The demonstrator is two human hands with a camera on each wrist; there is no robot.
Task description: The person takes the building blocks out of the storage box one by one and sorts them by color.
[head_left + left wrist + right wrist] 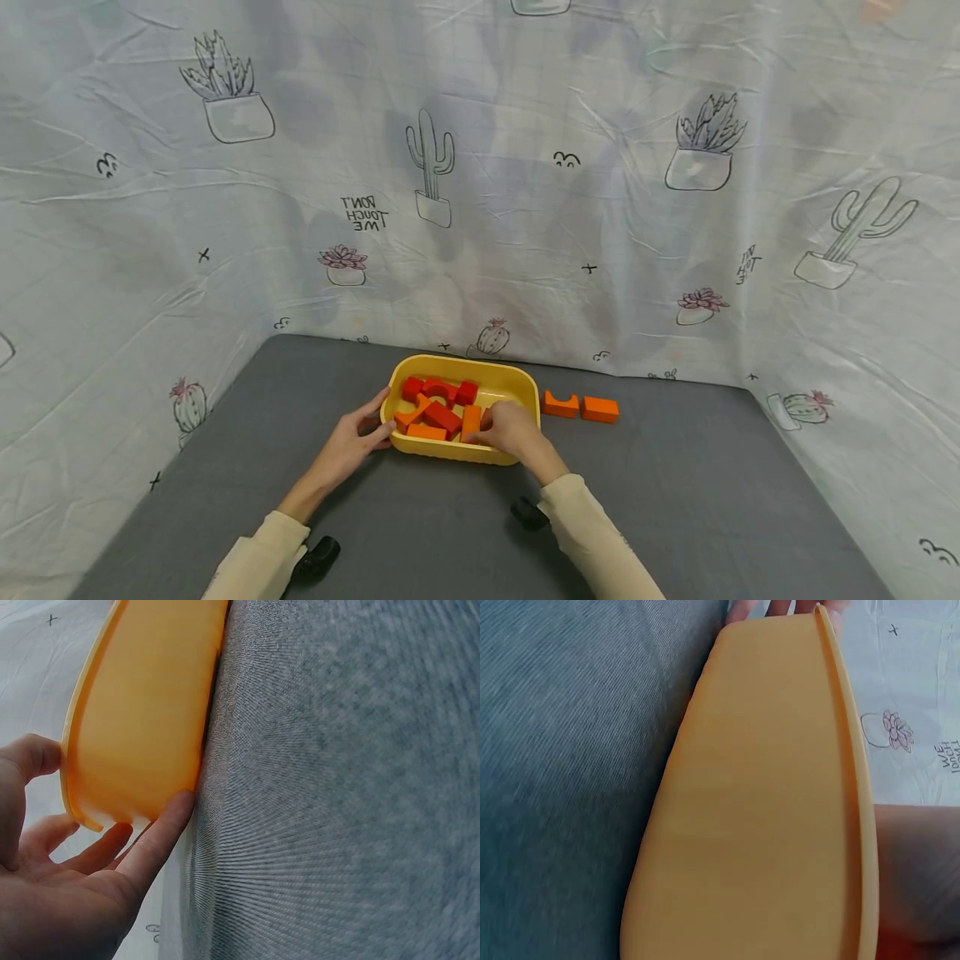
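Yellow tray (pixel 450 451) | left hand (pixel 356 435) gripping its left end | right hand (pixel 516 428) inside beside orange block (pixel 471 421), can't tell grasp

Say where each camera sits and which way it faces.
Head: on the head, facing forward-down at the yellow bin; sleeves, left hand, right hand show.
Left wrist: on that wrist, facing the bin's outer wall; left hand shows.
Right wrist: likewise, facing the bin's wall; left fingers and blurred right hand show.
Wrist views share bin and left hand.
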